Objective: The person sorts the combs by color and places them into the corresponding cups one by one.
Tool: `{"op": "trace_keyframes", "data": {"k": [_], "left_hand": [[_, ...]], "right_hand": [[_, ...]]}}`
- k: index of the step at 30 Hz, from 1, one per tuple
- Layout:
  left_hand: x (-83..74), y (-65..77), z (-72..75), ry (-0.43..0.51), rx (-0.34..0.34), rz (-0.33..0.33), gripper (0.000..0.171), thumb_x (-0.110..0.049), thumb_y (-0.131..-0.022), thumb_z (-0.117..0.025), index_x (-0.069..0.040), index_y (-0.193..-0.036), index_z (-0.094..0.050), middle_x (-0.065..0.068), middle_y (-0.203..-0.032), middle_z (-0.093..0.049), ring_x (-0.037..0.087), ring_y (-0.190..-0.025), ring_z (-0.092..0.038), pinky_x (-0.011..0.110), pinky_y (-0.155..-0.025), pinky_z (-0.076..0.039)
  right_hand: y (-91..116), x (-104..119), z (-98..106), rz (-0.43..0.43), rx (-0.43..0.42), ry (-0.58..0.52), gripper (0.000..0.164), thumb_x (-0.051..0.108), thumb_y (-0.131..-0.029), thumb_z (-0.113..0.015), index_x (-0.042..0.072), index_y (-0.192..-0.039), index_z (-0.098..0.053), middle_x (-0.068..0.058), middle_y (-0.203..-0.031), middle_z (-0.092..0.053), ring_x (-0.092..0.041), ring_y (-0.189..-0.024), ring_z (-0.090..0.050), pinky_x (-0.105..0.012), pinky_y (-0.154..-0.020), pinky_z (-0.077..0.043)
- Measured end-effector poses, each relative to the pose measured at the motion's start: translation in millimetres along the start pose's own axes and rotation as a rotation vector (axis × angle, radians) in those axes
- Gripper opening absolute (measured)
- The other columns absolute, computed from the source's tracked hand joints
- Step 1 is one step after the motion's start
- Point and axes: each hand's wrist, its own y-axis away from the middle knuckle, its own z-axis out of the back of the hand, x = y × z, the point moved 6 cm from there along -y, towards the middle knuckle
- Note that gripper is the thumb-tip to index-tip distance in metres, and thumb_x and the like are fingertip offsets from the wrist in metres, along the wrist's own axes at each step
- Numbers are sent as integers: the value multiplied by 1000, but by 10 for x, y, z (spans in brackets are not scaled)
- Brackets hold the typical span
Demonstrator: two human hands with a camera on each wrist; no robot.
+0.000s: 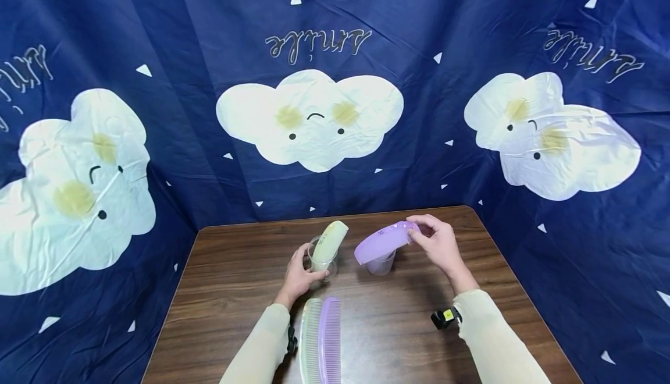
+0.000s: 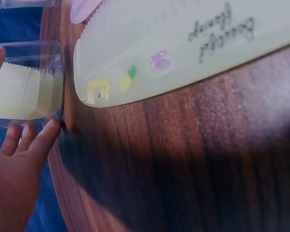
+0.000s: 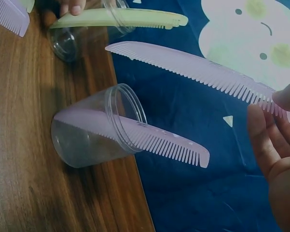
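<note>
My right hand (image 1: 442, 248) pinches one end of a purple comb (image 3: 183, 65), fingertips and thumb on its toothed end. That comb hangs slantwise in the air above a clear plastic jar (image 3: 82, 150), apart from it in the right wrist view. Inside this jar leans another purple comb (image 3: 171, 144), its toothed end sticking out past the rim. My left hand (image 1: 299, 279) holds a second clear plastic jar (image 2: 58, 55) between thumb and fingers. Pale green comb (image 1: 330, 241) stands tilted in that jar, its upper end above the rim.
Nearer the front of the wooden table (image 1: 225, 302) lie a pale green comb (image 1: 312, 337) and a purple comb (image 1: 330, 337), side by side and lengthwise. A dark blue curtain (image 1: 429, 139) with clouds hangs behind the table and along both sides.
</note>
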Motion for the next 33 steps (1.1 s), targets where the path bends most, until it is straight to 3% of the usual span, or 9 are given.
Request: {"op": "trace_keyframes", "data": {"k": [4,8,11,15,22,27,33], "left_hand": [[9,0,7,9,-6,2,94,-16,-69,-97,-14,-149,-47,21,-145,-49,39,-128,-56,47,-98,-59],[11,-15,14,7,-9,3,93,-16,-69,-96,-15,-149,-47,20,-144,-50,39,-128,-56,47,-98,-59],[17,-16,17,-3,-11,3,93,-16,-69,-97,-14,-149,-47,20,-143,-50,38,-127,-56,46,-97,-59],[18,-14,22,-5,-13,4,94,-16,-69,-97,-14,-149,-47,19,-143,-51,38,-126,-57,45,-97,-60],[-1,-17,28,-1,-8,-6,92,-16,-70,-96,-15,-148,-48,20,-142,-51,39,-127,-56,48,-97,-59],[10,-10,26,-9,-13,-1,93,-17,-70,-96,-14,-149,-47,20,-145,-49,39,-129,-56,49,-97,-59],[1,-4,28,1,-11,-4,93,-17,-70,-96,-13,-149,-47,20,-144,-50,39,-128,-55,52,-98,-58]], "right_hand": [[-18,-20,44,-17,-15,-44,25,-17,-84,-71,-15,-109,-70,-31,-100,-71,-11,-75,-68,-17,-62,-59],[-39,-55,96,-49,-23,-117,25,-18,-85,-69,-18,-110,-68,-36,-102,-68,-11,-72,-70,-28,-61,-64],[-47,-68,141,-60,-41,-137,25,-19,-85,-69,-19,-111,-67,-39,-102,-66,-12,-69,-71,-28,-60,-63],[-56,-60,182,-56,-58,-110,25,-18,-86,-68,-20,-111,-66,-40,-97,-66,-8,-64,-71,-20,-58,-61],[-73,-270,218,-69,-97,-58,26,-18,-86,-69,-18,-111,-68,-37,-96,-67,-3,-61,-68,-23,-56,-61],[-87,-488,235,-59,-113,40,26,-12,-85,-73,-9,-111,-73,-30,-99,-71,0,-66,-65,-10,-58,-55],[-120,-532,222,-28,-87,97,25,-9,-85,-75,-4,-110,-75,-23,-105,-73,6,-77,-63,-9,-64,-56]]}}
